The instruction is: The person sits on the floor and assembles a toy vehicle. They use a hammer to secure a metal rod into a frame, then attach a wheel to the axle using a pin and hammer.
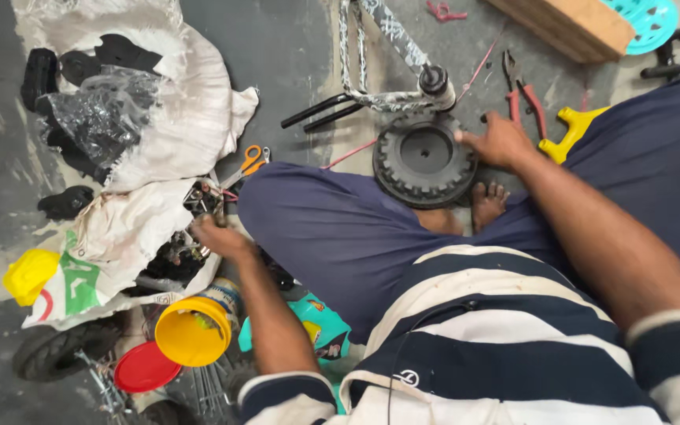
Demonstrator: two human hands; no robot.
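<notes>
Reaching into a white sack [131, 228] of small metal parts [198, 201], the left hand [218, 236] curls its fingers closed around some of them. Just below it sit a yellow cup [192, 330] and a red lid [145, 367]. Farther out, the right hand [497, 142] lies open with its fingers on the rim of a black wheel [424, 160] on the floor. Red pliers [522, 94] lie beyond it.

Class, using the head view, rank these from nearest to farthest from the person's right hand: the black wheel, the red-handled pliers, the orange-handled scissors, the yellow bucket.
From the right hand:
1. Black wheel, touching it, just left.
2. Red-handled pliers, just above.
3. Orange-handled scissors, far left.
4. Yellow bucket, lower left, beside the left forearm.
</notes>
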